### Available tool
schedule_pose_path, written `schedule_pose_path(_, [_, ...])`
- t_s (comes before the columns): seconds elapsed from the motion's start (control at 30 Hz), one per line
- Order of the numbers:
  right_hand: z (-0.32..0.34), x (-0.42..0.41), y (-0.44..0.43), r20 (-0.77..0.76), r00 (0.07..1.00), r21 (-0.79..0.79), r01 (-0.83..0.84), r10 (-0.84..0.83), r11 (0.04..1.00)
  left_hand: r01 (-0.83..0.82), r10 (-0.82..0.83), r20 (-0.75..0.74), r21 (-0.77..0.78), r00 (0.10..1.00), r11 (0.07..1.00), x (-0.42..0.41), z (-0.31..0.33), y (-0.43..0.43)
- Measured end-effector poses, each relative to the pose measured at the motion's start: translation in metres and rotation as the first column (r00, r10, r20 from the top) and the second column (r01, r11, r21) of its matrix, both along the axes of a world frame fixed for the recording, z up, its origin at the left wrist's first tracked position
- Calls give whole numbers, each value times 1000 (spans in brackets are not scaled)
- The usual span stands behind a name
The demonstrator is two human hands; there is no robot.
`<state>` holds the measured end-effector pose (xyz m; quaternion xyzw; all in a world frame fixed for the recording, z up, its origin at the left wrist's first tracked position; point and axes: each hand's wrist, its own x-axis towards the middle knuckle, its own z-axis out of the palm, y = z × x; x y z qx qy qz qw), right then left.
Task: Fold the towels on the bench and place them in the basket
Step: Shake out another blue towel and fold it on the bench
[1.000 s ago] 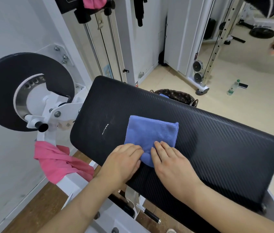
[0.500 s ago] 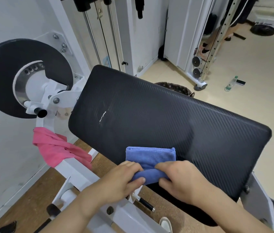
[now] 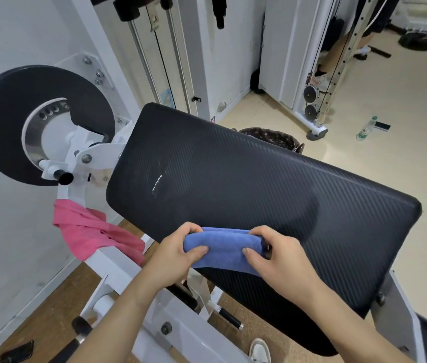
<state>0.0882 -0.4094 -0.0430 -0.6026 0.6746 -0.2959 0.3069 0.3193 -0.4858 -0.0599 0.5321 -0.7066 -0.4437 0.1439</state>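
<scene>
blue towel: flat on bench a second ago, now folded small, drawn to near edge | left hand, right hand each clamped on one end | fold looks done; basket behind bench next | pink towel waits

2 pinch grips: left hand, right hand.

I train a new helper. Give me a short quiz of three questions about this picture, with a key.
1. True or false: the left hand and the right hand both grip the folded blue microfibre towel.
2. The crumpled pink cloth hangs: A) on the white frame left of the black padded bench; B) on the bench top; C) on the floor.
3. The brown patterned basket stands ____ the bench.
Key: 1 true; 2 A; 3 behind.
</scene>
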Motion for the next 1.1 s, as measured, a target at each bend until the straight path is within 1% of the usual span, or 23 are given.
schedule_pose_path(0.07, [-3,2,2,-38,998,-49,45,-47,998,-48,48,24,-12,999,999,-5,0,1])
schedule_pose_path(0.13, [-5,6,2,-70,995,-78,69,-75,995,-108,114,82,-72,990,992,-12,0,2])
schedule_pose_path(0.23, [-3,7,3,-126,985,-144,100,-118,985,-167,196,145,-192,970,967,-23,1,8])
schedule_pose_path(0.27, [-1,6,2,-156,978,-169,108,-135,980,-172,216,159,-253,963,952,-27,2,11])
schedule_pose_path(0.3, [0,4,1,-193,970,-187,112,-148,976,-168,241,178,-347,954,923,-30,2,15])
schedule_pose_path(0.33, [3,4,0,-238,959,-203,108,-156,973,-143,270,212,-473,939,870,-32,3,19])
schedule_pose_path(0.4, [5,7,-1,-357,921,-265,61,-157,962,-10,327,300,-724,896,689,-38,5,25])
schedule_pose_path(0.43, [5,9,-2,-416,895,-306,30,-161,952,89,308,333,-794,891,601,-41,5,28])
schedule_pose_path(0.47, [4,11,-3,-465,869,-341,-1,-168,940,190,245,368,-821,897,538,-44,4,31])
schedule_pose_path(0.5, [3,14,-3,-506,845,-366,-29,-173,930,266,166,395,-822,904,504,-45,1,35])
schedule_pose_path(0.53, [3,16,-2,-543,821,-386,-57,-177,921,305,99,405,-808,909,505,-44,-2,38])
schedule_pose_path(0.6, [1,17,0,-595,779,-432,-105,-196,896,313,33,403,-757,914,574,-40,-8,44])
schedule_pose_path(0.67, [-1,18,3,-625,755,-443,-133,-199,887,326,34,446,-703,895,632,-37,-13,51])
schedule_pose_path(0.77, [1,19,9,-665,735,-369,-170,-133,914,350,63,539,-627,840,696,-42,-16,59])
schedule_pose_path(0.87, [3,17,15,-708,705,-229,-181,-36,957,344,103,561,-631,821,695,-51,-12,54])
schedule_pose_path(0.9, [4,15,15,-716,698,-205,-180,-22,962,339,116,562,-638,819,692,-53,-10,51])
schedule_pose_path(1.0, [8,11,14,-715,699,-207,-176,-26,962,348,142,581,-645,801,680,-58,-1,45])
schedule_pose_path(1.1, [12,8,9,-714,700,-186,-165,-18,969,330,159,603,-616,781,715,-65,10,39])
